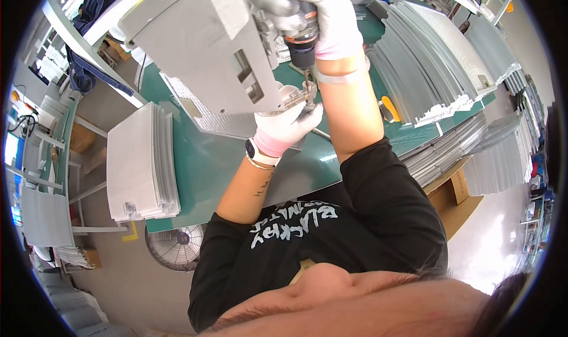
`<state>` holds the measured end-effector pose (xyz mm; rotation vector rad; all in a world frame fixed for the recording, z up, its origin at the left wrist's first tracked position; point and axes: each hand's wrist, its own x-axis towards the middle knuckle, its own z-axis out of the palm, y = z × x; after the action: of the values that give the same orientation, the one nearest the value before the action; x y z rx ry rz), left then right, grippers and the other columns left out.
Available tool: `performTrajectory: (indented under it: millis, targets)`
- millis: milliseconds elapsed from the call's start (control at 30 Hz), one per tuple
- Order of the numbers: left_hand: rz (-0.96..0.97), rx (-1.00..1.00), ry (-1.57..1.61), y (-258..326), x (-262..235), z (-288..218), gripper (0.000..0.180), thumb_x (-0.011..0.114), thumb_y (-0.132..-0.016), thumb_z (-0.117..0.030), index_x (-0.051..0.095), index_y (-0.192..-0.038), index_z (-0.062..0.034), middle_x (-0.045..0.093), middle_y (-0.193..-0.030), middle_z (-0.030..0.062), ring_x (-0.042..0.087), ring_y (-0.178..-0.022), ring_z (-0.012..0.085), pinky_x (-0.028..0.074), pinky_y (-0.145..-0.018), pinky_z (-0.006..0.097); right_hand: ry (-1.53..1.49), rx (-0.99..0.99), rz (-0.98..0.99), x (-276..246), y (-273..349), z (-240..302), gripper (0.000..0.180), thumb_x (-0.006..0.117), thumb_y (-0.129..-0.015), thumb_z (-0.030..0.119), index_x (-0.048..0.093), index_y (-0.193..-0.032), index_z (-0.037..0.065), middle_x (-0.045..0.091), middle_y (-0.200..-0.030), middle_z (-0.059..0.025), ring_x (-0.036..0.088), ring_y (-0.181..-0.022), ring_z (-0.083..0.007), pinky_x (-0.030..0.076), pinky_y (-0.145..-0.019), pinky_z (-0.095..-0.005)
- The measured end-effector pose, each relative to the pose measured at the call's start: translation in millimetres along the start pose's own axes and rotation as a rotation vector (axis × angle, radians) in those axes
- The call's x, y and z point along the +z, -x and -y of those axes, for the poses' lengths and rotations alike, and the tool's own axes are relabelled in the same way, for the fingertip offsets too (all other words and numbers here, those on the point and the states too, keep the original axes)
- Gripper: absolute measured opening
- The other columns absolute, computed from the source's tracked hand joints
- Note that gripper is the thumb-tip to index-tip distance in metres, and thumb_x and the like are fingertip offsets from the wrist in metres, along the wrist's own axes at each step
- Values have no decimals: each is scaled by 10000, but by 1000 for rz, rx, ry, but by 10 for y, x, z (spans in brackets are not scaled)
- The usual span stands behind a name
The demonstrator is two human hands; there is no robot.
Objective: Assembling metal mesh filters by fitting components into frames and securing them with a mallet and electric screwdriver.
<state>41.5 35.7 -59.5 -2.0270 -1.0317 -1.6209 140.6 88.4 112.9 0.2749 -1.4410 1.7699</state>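
My right hand (pixel 331 14), in a white glove, grips a powered screwdriver (pixel 300 41) from above, its bit pointing down. The bit meets a small clear plastic part (pixel 296 97) at the lower edge of a large grey metal panel (pixel 201 47). My left hand (pixel 285 127), gloved and with a watch on the wrist, holds that clear part and the panel's edge from below. Both hands work over a green workbench (pixel 207 159).
A stack of grey finned panels (pixel 142 159) lies on the bench at the left. More stacks of panels (pixel 426 65) spread across the right side. A yellow-handled tool (pixel 389 108) lies beside my right forearm. A fan (pixel 176 246) and a cardboard box (pixel 455 192) stand on the floor.
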Motion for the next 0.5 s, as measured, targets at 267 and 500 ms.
performTrajectory:
  millis: [267, 500]
  targets:
    - [89, -74, 51, -44, -12, -3, 177, 802, -704, -166, 728, -857, -118, 638, -751, -16, 611, -629, 193, 473, -567, 335, -153, 7, 148, -80, -6, -50, 587, 695, -888, 221, 434, -1338, -51, 464, -664, -37, 381, -463, -83, 285, -414, -223]
    - [-64, 57, -108, 45, 9, 33, 177, 823, -688, -234, 699, -799, -172, 650, -772, -19, 619, -728, 202, 451, -718, 384, -100, -93, 78, -559, 39, 78, 321, 670, -896, 273, 592, -1096, 35, 516, -684, -41, 470, -500, -114, 369, -435, -240]
